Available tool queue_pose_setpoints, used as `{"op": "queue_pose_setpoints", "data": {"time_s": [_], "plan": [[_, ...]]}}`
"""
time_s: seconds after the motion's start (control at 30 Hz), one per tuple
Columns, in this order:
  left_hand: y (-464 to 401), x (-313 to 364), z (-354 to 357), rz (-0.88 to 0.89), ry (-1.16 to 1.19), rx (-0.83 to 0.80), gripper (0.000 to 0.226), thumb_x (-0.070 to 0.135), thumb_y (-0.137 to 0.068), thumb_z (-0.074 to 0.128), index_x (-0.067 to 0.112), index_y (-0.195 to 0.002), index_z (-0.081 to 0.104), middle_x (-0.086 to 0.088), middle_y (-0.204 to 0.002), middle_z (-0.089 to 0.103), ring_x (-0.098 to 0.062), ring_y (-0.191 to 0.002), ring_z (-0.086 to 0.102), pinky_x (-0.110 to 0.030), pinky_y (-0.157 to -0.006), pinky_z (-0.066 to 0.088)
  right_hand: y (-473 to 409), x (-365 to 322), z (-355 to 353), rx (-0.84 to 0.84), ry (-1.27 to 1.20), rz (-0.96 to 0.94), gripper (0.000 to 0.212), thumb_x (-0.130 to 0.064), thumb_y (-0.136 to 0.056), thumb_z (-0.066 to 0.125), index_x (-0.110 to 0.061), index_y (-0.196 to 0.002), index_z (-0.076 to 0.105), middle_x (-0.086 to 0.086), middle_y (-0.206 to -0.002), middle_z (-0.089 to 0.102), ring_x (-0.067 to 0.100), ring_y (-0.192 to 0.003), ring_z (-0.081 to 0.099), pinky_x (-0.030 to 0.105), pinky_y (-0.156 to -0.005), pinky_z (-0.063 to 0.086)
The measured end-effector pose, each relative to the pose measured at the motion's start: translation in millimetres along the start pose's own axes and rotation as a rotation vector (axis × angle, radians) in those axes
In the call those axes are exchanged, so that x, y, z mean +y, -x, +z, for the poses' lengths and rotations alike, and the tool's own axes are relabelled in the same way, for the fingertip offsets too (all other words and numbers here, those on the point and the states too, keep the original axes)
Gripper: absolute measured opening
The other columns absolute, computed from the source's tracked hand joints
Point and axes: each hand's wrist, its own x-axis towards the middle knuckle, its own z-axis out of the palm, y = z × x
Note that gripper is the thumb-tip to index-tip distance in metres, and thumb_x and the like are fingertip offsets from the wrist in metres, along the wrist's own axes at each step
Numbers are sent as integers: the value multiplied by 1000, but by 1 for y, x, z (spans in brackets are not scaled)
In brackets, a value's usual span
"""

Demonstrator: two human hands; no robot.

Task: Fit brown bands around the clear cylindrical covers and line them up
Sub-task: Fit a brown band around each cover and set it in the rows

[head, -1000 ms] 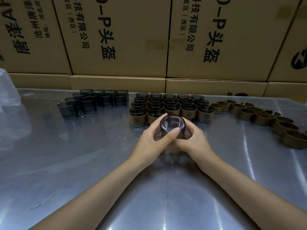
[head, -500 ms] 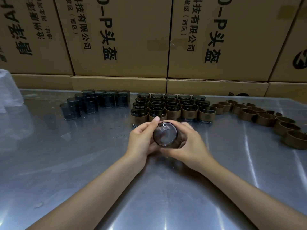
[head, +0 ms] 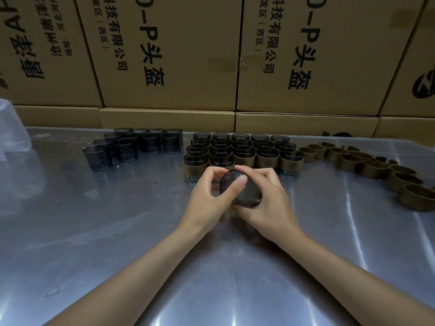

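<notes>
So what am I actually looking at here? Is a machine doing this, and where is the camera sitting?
No machine: these are a person's two bare hands, filmed by one wide-angle camera worn on the head, looking forward and down. The left hand and right hand together hold one dark see-through cover, tilted on its side above the shiny metal table. Whether a band is on it, the fingers hide.

On the table, from left to right: a cluster of bare covers with no bands, then a neat block of banded covers, each with a brown band round it, then a curving trail of loose brown bands waiting their turn. At the far left edge lies something like clear plastic. Behind the table stand stacked cardboard boxes with printed lettering.
</notes>
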Motion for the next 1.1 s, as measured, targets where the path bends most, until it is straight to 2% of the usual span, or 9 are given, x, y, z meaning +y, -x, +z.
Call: {"op": "queue_pose_setpoints", "data": {"time_s": [0.1,0.2,0.33,0.43,0.53,0.6,0.7,0.9,1.1], "plan": [[0,-3,2,36,-115,9,58,62,-64,72,27,-109,60,14,-101,65,5,-96,61,-15,-76,52,-1,1,0,19,33,24,75,-15,-69,79,-42,-133,50,-21,-110,39,1,-98,53,36,-82,55],[-1,-5,4,-73,68,-14,52,53,-65,80,27,-107,64,9,-105,68,-4,-103,64,-24,-78,56,-2,2,-1,-66,-3,24,82,-11,-73,75,-43,-140,39,-15,-121,33,3,-105,52,32,-87,53],[-3,-10,-3,-170,288,-95,45,39,-69,77,32,-111,65,2,-117,68,-17,-113,64,-36,-90,56,-7,2,-1,-47,-341,214,68,-35,-73,63,-41,-135,36,-12,-130,31,7,-126,42,27,-106,38],[-5,-12,-6,-137,320,-119,52,29,-72,79,27,-122,63,4,-122,67,-16,-121,59,-42,-103,47,-13,5,-6,-24,-611,464,69,-55,-70,70,-34,-130,46,-5,-133,47,12,-112,55,30,-84,51],[-6,-14,-8,-128,343,-135,62,26,-68,79,29,-126,59,2,-130,62,-18,-127,53,-49,-107,42,-17,5,-9,-108,-659,521,68,-74,-61,53,-31,-113,58,-2,-118,62,12,-76,66,26,-59,53],[-7,-15,-9,-127,328,-158,63,23,-68,78,32,-127,58,2,-133,59,-18,-130,50,-50,-107,43,-18,7,-10,-140,-660,531,60,-69,-61,58,-30,-106,63,-4,-112,63,9,-62,65,24,-53,51],[-8,-15,-10,-186,318,-204,74,35,-62,82,38,-130,55,3,-138,54,-17,-129,52,-47,-105,45,-19,14,-17,-194,-749,557,55,-46,-65,80,-28,-113,63,1,-115,67,14,-72,71,23,-57,52],[-16,1,-8,-440,188,-234,93,80,-49,64,29,-126,57,2,-127,61,-17,-77,74,-20,-63,55,-17,21,-22,-233,-789,467,59,-27,-66,85,-40,-117,59,-3,-129,61,17,-106,67,26,-72,53],[-17,-2,-17,-428,295,-292,63,58,-61,73,30,-117,64,-2,-119,69,-18,-87,73,-20,-68,56,-18,20,-21,-301,-732,438,54,-34,-72,73,-49,-121,56,-10,-126,60,12,-107,66,28,-76,55]]}}
